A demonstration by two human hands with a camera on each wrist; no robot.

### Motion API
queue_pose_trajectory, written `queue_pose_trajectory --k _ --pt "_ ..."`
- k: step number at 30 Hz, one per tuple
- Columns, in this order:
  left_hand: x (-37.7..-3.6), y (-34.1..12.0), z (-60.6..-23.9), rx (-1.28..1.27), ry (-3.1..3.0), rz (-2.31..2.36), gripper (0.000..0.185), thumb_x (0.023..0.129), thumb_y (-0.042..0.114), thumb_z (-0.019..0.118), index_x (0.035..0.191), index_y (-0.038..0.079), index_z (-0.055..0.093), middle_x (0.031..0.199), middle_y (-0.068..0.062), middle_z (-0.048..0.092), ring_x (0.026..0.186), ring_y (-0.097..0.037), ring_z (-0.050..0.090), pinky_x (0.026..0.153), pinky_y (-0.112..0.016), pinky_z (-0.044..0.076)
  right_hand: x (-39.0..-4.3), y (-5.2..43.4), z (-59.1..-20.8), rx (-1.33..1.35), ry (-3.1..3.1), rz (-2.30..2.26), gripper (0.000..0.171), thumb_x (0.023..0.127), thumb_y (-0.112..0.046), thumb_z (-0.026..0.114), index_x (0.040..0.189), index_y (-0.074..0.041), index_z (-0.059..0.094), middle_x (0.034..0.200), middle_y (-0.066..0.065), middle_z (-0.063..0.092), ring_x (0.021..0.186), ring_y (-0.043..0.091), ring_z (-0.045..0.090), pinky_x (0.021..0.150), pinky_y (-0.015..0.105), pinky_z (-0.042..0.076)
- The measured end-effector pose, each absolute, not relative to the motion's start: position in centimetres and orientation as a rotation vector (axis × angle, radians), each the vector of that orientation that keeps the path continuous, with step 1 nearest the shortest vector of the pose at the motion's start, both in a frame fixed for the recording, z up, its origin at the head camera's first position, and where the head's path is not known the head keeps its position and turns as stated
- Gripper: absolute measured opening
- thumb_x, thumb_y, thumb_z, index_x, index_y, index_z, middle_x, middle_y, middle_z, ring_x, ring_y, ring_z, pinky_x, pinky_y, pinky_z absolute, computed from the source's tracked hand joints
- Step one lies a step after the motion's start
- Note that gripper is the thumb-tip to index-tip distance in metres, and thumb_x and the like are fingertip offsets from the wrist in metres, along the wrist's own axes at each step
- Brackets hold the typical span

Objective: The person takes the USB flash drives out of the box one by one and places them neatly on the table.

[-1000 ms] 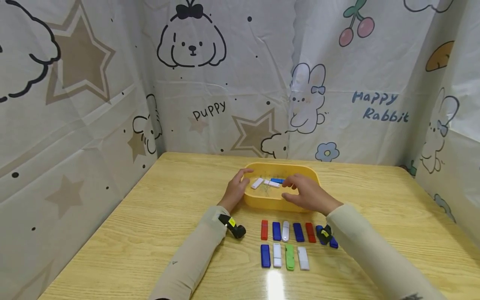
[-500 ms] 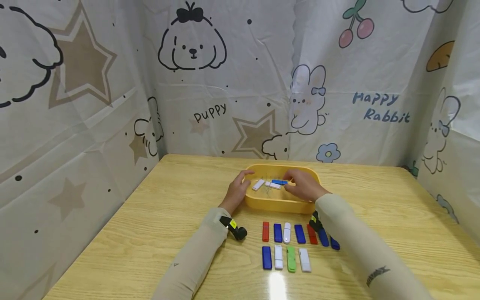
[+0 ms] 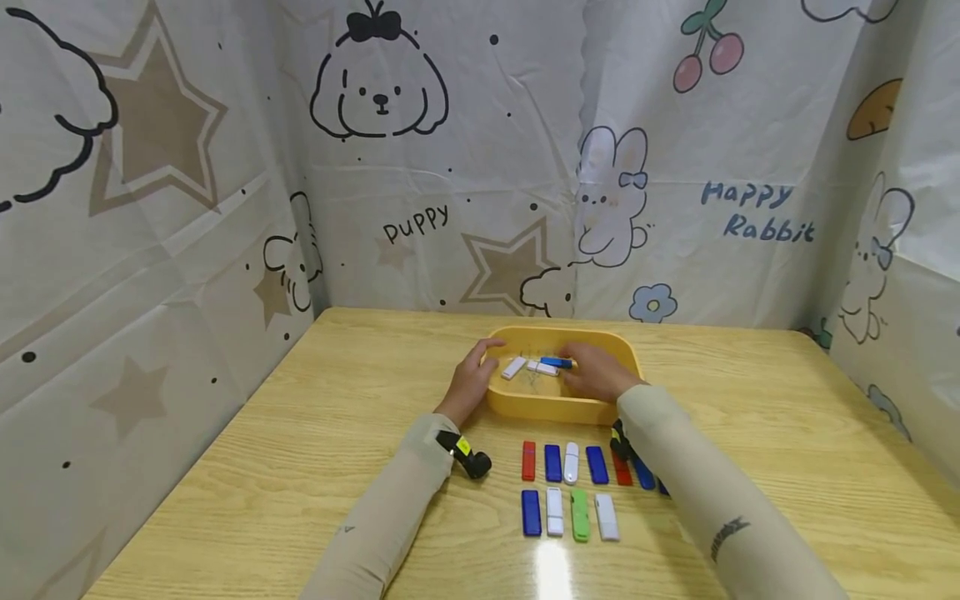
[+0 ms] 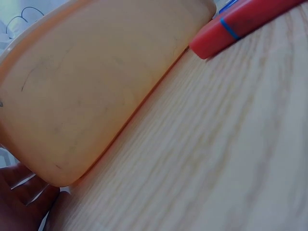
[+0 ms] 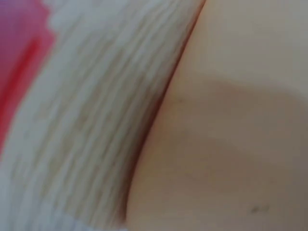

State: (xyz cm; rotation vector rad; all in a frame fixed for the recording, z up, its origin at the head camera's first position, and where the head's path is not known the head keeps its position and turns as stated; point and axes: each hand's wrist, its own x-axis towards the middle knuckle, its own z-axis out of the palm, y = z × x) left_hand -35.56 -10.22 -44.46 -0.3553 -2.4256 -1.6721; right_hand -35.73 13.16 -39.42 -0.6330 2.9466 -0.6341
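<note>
A yellow plastic bin (image 3: 551,407) stands on the table with two white USB sticks (image 3: 513,367) and a blue USB stick (image 3: 555,362) inside. My left hand (image 3: 470,383) holds the bin's left end, with the thumb and index finger at the rim. In the left wrist view, fingers (image 4: 30,195) lie against the bin's lower corner. My right hand (image 3: 600,373) is down inside the bin, its fingers at the right end of the blue stick. Those fingertips are hidden, so I cannot tell whether they pinch it. The right wrist view catches only the bin's side (image 5: 231,120) and the table.
Two rows of USB sticks lie in front of the bin. They include a red one (image 3: 528,461), a green one (image 3: 580,515), a white one (image 3: 607,517) and several blue ones. My right sleeve (image 3: 697,475) covers part of the back row. A printed curtain (image 3: 450,167) surrounds the table.
My right hand has reached down and left into the bin, to the blue USB stick's end. The left hand stays on the bin, and the sticks have not visibly moved.
</note>
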Motion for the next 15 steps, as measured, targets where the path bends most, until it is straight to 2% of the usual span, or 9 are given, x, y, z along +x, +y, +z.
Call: queue_pose_trajectory --k 6,15 --pt "-35.61 -10.17 -44.41 -0.358 -2.432 -1.663 0.036 0.097 0.015 0.043 0.13 0.019 0.055 0.146 -0.005 0.044 0.122 -0.023 0.047 0.089 -0.039 0.048 -36.01 13.44 -39.76 -0.76 2.947 -0.556 0.035 0.092 -0.014 0.056 0.124 -0.002 0.057 0.118 0.014 0.063 0.097 0.026 0.057 0.095 0.046 0.045" --pt "-35.62 -10.07 -44.27 -0.358 -2.433 -1.647 0.035 0.096 0.015 0.043 0.13 0.017 0.055 0.145 -0.006 0.046 0.124 -0.023 0.047 0.092 -0.04 0.047 -36.48 13.64 -39.95 -0.778 2.993 -0.524 0.028 0.085 -0.009 0.064 0.112 -0.001 0.064 0.1 0.013 0.064 0.084 0.026 0.055 0.082 0.043 0.048"
